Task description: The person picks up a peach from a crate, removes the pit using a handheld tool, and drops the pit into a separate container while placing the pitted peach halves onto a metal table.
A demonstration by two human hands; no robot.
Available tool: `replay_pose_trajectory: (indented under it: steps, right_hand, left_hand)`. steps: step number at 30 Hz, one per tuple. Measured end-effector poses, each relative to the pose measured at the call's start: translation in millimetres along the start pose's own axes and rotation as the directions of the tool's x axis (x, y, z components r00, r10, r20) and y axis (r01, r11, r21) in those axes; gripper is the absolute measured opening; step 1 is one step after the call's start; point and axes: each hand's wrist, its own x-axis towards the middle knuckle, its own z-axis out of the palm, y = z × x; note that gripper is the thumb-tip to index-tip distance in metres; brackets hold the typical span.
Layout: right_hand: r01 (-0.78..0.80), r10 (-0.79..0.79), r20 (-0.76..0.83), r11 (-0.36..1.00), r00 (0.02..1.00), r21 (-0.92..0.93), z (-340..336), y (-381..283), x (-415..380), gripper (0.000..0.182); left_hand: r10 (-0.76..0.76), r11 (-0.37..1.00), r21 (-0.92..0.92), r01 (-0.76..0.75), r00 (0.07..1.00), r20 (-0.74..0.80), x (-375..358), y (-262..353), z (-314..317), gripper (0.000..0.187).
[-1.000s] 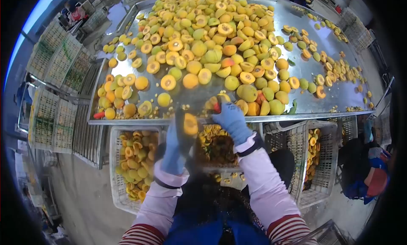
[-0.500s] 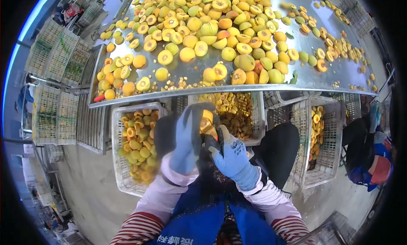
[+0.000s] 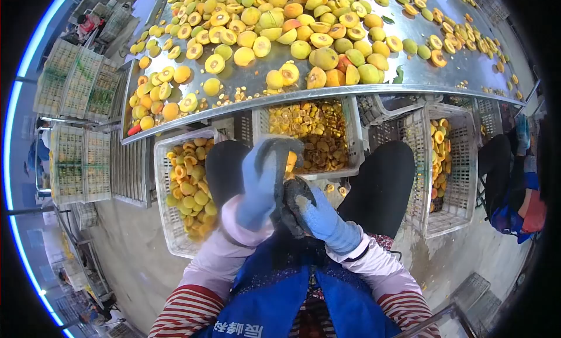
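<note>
Gloved in blue and black, my left hand (image 3: 263, 177) is closed around a piece of orange-yellow fruit (image 3: 290, 163), over my lap. Just right of it and lower, my right hand (image 3: 318, 212), in a matching glove, has its fingers curled; what they hold, if anything, is hidden. Beyond both hands stands a crate (image 3: 355, 133) with yellow fruit scraps. A white crate (image 3: 166, 221) of fruit halves is on the floor to the left.
The metal table (image 3: 234, 114) ahead carries piled fruit (image 3: 272, 19), whole and halved. Another white crate (image 3: 461, 180) with fruit stands right. A person (image 3: 514, 192) sits at the far right. Stacked crates (image 3: 79, 163) are at the left.
The view has shifted, so the table edge sits higher. The fruit piece is now more covered by my left hand. My right hand's fingers are more bent than before.
</note>
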Motion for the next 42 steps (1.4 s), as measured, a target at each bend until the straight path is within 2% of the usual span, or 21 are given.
replay_pose_trajectory:
  steps: [1,2,5,6,12,17,19,20,21,22,24,25,26,27,29,30,31,36,39,40,42]
  right_hand:
    - [0.025,-0.024,-0.014,0.991,1.000,0.134,0,4,-3,0.035]
    - [-0.268,0.263,0.053,0.934,0.963,0.237,-5,3,-2,0.036]
    - [-0.518,0.388,0.344,0.607,0.855,0.603,-3,-15,-6,0.048]
    - [-0.585,0.259,0.530,0.457,0.808,0.670,-9,-6,-4,0.051]
    - [-0.566,0.104,0.556,0.147,0.824,0.811,-6,-8,-1,0.049]
    - [-0.513,-0.027,0.524,0.173,0.851,0.841,-19,13,6,0.048]
    - [-0.488,-0.006,0.495,0.165,0.869,0.857,-25,3,10,0.050]
    - [-0.361,0.315,0.248,0.377,0.916,0.853,-27,4,12,0.048]
    - [-0.324,0.417,0.129,0.439,0.900,0.838,-32,7,13,0.048]
    - [-0.304,0.509,0.007,0.504,0.861,0.808,-36,11,13,0.047]
    - [-0.344,0.405,0.197,0.329,0.893,0.880,-51,25,15,0.045]
    - [-0.324,0.403,0.181,0.322,0.897,0.889,-57,32,15,0.045]
    - [-0.304,0.404,0.166,0.309,0.900,0.901,-61,40,14,0.045]
    - [-0.286,0.406,0.152,0.293,0.901,0.912,-58,36,18,0.045]
    - [-0.267,0.486,0.013,0.458,0.874,0.848,-48,25,28,0.046]
    - [-0.294,0.505,-0.019,0.534,0.863,0.793,-46,24,31,0.046]
    - [-0.322,0.493,0.046,0.493,0.869,0.808,-51,36,32,0.046]
    - [-0.312,0.585,0.030,0.387,0.810,0.868,-56,29,45,0.047]
    - [-0.342,0.412,0.176,0.374,0.894,0.862,-73,30,38,0.035]
    - [-0.339,0.345,0.206,0.387,0.916,0.858,-73,29,37,0.034]
    - [-0.336,0.213,0.270,0.412,0.939,0.847,-71,24,36,0.033]
  left_hand:
    - [-0.020,0.999,-0.043,0.022,0.998,0.055,-1,1,-1,0.019]
    - [-0.084,0.991,-0.091,0.094,0.990,0.109,-1,0,-1,0.020]
    - [-0.232,0.931,-0.229,0.284,0.945,0.230,0,2,0,0.019]
    - [-0.254,0.920,-0.241,0.308,0.939,0.232,1,2,1,0.021]
    - [-0.389,0.872,-0.241,0.427,0.901,0.191,8,-25,1,0.030]
    - [-0.634,0.303,-0.796,0.525,0.734,0.243,2,1,9,0.028]
    - [-0.589,0.718,-0.547,0.432,0.795,-0.145,-1,-33,-15,0.023]
    - [-0.215,0.976,-0.028,0.214,0.953,-0.211,-5,-28,-31,0.024]
    - [0.194,0.852,0.521,-0.042,0.951,-0.242,-8,-24,-47,0.025]
    - [0.180,0.869,0.494,-0.017,0.942,-0.284,-9,-16,-73,0.028]
    - [0.150,0.901,0.432,0.026,0.918,-0.368,-9,2,-125,0.036]
    - [0.069,0.498,0.848,0.181,0.966,-0.248,-7,8,-160,0.040]
    - [-0.091,0.006,0.930,0.367,0.927,-0.365,-8,9,-173,0.044]
    - [-0.120,-0.138,0.922,0.360,0.918,-0.377,-6,3,-189,0.047]
    - [0.085,0.106,0.992,0.074,0.993,-0.083,31,-17,-192,0.050]
    - [0.044,0.417,0.899,0.132,0.985,-0.165,58,-15,-154,0.052]
    - [-0.026,0.542,0.816,0.201,0.974,-0.223,81,-14,-115,0.052]
    - [-0.195,0.196,0.980,-0.014,0.979,0.053,195,-102,-50,0.053]
    - [-0.222,0.597,0.802,-0.004,0.960,0.170,207,-106,-65,0.046]
    - [-0.048,0.690,0.705,-0.165,0.961,0.272,196,-98,-65,0.038]
    - [-0.060,0.816,0.573,-0.084,0.972,0.228,157,-71,-45,0.032]
